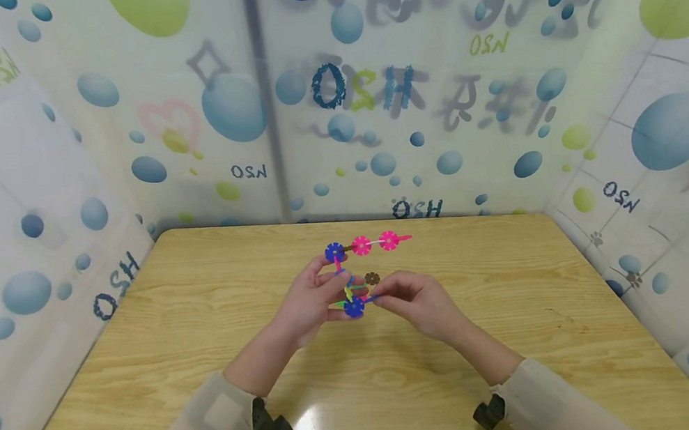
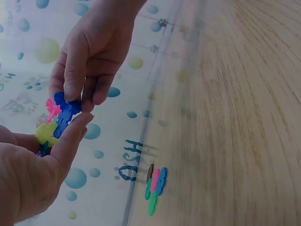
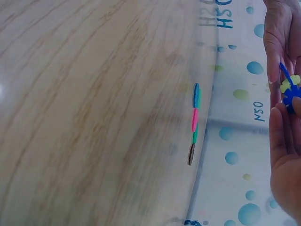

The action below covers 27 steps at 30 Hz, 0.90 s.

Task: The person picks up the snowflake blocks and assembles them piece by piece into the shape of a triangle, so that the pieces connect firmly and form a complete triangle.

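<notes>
Above the table, my left hand (image 1: 306, 303) grips a chain of slotted plastic snowflake discs between thumb and fingers. At its top a blue disc (image 1: 334, 252) joins on to two pink discs (image 1: 361, 245), with another pink piece seen edge-on at the tip. A second blue disc (image 1: 354, 306) sits at the chain's lower end, by the left fingers. My right hand (image 1: 423, 303) pinches a thin blue disc (image 1: 371, 299), seen edge-on, against that end. In the left wrist view, a yellow disc (image 2: 46, 134) shows beside the blue ones in the left hand.
Several loose discs lie on the wooden table (image 1: 521, 336) beyond the hands: a brown one (image 1: 373, 278), plus pink (image 2: 155, 179), blue (image 2: 162, 181) and green (image 2: 153, 203) ones. A patterned curtain (image 1: 472, 173) stands along the table's back edge.
</notes>
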### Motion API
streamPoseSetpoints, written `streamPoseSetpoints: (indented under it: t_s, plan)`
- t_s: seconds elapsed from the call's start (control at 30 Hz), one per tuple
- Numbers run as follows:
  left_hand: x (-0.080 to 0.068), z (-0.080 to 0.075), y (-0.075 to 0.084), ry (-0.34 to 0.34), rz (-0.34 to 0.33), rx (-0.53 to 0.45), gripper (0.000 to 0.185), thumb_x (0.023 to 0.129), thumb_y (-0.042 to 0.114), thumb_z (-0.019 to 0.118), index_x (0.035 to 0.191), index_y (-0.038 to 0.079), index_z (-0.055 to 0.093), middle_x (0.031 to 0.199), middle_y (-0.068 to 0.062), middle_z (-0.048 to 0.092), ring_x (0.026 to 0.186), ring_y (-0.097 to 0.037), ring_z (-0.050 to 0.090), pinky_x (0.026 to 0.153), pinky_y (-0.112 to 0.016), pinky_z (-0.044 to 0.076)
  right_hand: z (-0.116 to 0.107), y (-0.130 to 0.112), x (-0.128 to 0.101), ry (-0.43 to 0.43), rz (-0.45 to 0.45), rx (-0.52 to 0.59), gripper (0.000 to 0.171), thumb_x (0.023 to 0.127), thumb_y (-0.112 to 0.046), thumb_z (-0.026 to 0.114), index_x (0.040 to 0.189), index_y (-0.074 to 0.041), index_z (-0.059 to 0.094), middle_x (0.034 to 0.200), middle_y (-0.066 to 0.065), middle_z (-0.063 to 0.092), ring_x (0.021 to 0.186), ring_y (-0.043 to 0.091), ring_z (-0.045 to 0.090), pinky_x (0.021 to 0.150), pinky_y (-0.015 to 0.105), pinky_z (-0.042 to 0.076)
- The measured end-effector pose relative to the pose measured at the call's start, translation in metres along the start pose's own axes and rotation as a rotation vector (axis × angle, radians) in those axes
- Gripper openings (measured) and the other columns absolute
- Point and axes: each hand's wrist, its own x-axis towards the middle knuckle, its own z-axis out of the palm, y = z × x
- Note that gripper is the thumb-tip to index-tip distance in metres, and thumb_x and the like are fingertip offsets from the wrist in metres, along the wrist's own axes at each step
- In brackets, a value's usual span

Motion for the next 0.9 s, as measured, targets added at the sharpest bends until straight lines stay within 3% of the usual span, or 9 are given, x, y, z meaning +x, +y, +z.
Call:
streamPoseSetpoints:
  t_s: [0.13,0.23,0.43,0.63,0.9]
  plan:
    - [0.0,0.0001,0.0011,-0.013,-0.002,-0.004,0.033,0.118,0.026,0.054,0.15,0.021,0.049,0.137,-0.016,0.076,0.128,-0.04,0.073,0.086,-0.042,0.07,0.0006,0.0011,0.0,0.018,-0.068,-0.041,0.013,0.104,-0.006,0.075,0.113,-0.01,0.083,0.111,0.009,0.079,0.1,0.015,0.075,0.086,0.026,0.066]
    - [0.0002,0.0003,0.0013,-0.017,-0.001,-0.008,0.033,0.118,0.025,0.053,0.15,0.021,0.049,0.135,-0.015,0.076,0.127,-0.04,0.074,0.087,-0.043,0.07,0.001,0.0013,0.0004,0.035,-0.124,-0.091,0.014,0.102,-0.005,0.077,0.111,-0.013,0.084,0.108,0.005,0.078,0.099,0.009,0.073,0.086,0.027,0.067]
    - [-0.0007,0.0017,0.0037,-0.013,-0.006,-0.008,0.032,0.118,0.025,0.054,0.149,0.021,0.049,0.135,-0.015,0.076,0.124,-0.036,0.076,0.087,-0.045,0.07,0.0009,0.0005,0.0006,0.057,-0.161,-0.147,0.015,0.102,-0.005,0.078,0.109,-0.016,0.086,0.107,0.001,0.076,0.102,0.01,0.071,0.091,0.026,0.066]
    - [-0.0008,0.0033,0.004,-0.035,0.004,-0.009,0.034,0.118,0.024,0.053,0.151,0.021,0.047,0.145,-0.023,0.07,0.129,-0.04,0.073,0.088,-0.047,0.07,0.0026,0.0011,-0.0006,0.053,-0.179,-0.145,0.015,0.101,-0.005,0.078,0.107,-0.015,0.087,0.105,0.001,0.074,0.101,0.011,0.069,0.091,0.028,0.067]
    - [-0.0014,0.0053,0.0018,-0.087,0.028,-0.026,0.035,0.12,0.023,0.047,0.153,0.018,0.042,0.153,-0.029,0.062,0.129,-0.038,0.073,0.094,-0.053,0.068,0.0067,0.0026,-0.0022,0.065,-0.215,-0.156,0.015,0.101,-0.003,0.078,0.109,-0.012,0.088,0.103,0.004,0.073,0.097,0.009,0.067,0.078,0.026,0.063]
